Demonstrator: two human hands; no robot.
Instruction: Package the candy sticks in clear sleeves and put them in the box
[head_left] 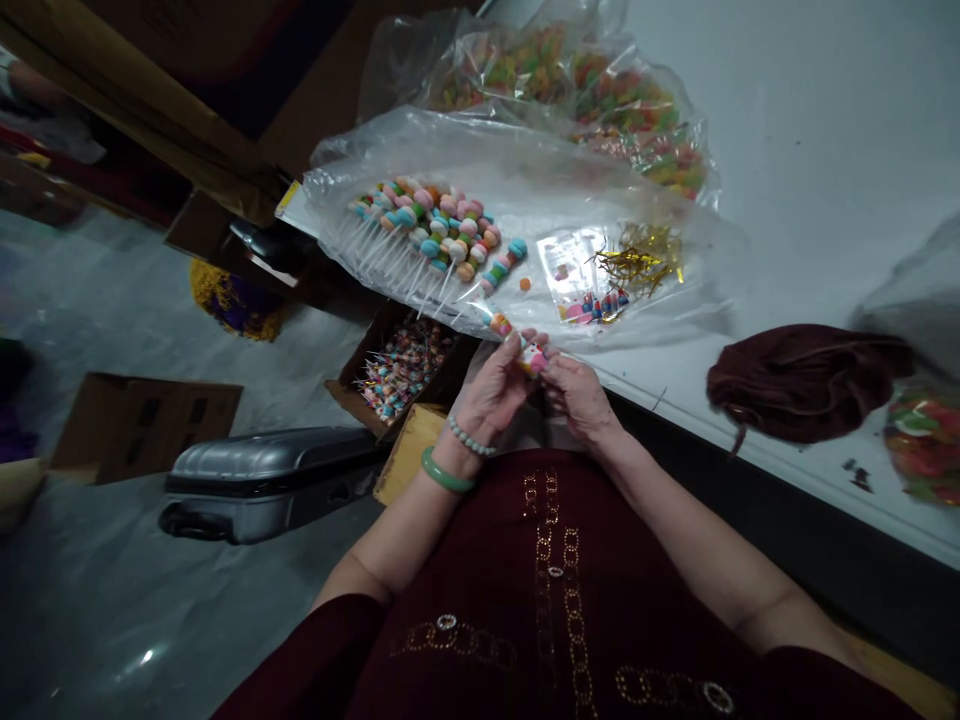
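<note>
My left hand (495,385), with a beaded bracelet and a green bangle at its wrist, is closed at the table's edge. Its fingertips meet those of my right hand (579,395), closed too, around a small white, pink and yellow decorated piece (534,358). Just beyond the left fingers shows an orange and pink candy (500,323); whether it joins the held piece I cannot tell. A pile of candy skewers (450,225) with white sticks lies on clear plastic. Right of it are one loose skewer (505,265), an orange candy (525,284), small printed packets (592,305) and gold twist ties (641,260).
Bags of gummy candy (570,80) stand at the back of the white table (810,130). A dark brown cloth (806,385) and another candy bag (926,440) lie right. Below left are a box of finished skewers (405,365), a grey suitcase (270,480) and a cardboard box (142,425).
</note>
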